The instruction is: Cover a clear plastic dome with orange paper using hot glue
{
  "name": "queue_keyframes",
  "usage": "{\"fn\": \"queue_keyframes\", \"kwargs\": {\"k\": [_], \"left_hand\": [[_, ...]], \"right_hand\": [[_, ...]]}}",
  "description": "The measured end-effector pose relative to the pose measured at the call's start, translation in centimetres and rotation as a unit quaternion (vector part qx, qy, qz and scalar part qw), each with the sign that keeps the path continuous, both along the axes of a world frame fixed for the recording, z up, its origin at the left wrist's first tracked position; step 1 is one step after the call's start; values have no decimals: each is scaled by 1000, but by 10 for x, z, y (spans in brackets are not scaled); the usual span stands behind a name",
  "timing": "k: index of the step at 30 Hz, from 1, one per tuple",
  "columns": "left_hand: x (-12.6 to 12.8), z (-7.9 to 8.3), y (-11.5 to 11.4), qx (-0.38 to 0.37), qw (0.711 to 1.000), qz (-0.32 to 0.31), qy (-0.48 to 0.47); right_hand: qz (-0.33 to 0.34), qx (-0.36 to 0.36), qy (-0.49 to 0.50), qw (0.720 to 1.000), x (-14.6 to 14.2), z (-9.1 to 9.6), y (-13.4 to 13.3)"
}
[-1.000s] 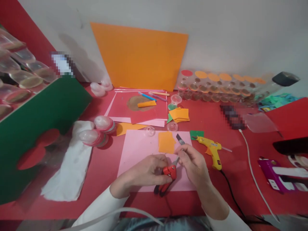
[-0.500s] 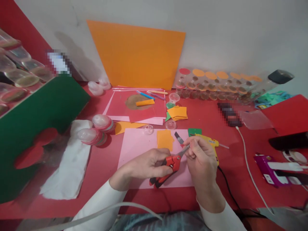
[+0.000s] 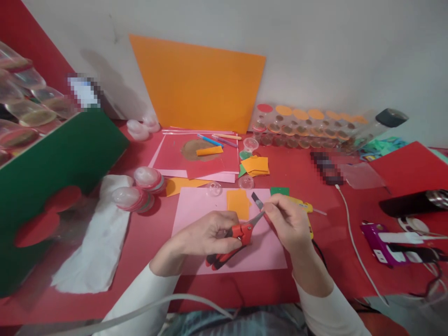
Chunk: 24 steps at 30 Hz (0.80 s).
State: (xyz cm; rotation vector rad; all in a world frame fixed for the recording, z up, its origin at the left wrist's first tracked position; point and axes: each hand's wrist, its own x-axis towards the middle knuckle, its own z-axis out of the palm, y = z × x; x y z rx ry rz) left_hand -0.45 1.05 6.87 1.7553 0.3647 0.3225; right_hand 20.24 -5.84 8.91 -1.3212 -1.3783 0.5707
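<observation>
Gripping red-handled scissors (image 3: 241,233), left hand (image 3: 206,235); pink sheet (image 3: 196,207) beneath.

A: Cam setup?

B: One head cam, worn by the person. Faces fwd & down over the flat red tabletop (image 3: 301,186).

A: How near?

B: Close. Left hand (image 3: 206,235) & right hand (image 3: 289,224) sit near centre, with the pale pink paper sheet (image 3: 196,205) under them.

A: Far end?

B: Large orange card sheet (image 3: 199,84) against the plain white wall (image 3: 350,46). A tall green card panel (image 3: 63,163) fills the left edge.
</observation>
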Motion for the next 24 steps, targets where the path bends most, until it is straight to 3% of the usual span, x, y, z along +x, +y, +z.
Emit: {"fn": "queue_keyframes", "kwargs": {"k": [6,13,24], "left_hand": [[8,-7,-4,-54,997,-58,-22],[13,0,-4,-56,992,-95,-56],[20,-8,-13,-61,987,-123,-81]], "right_hand": [[42,12,-32,999,20,-1,-12],[76,18,-40,996,34,14,-27],[126,-8,-113,985,51,38,-40]]}}
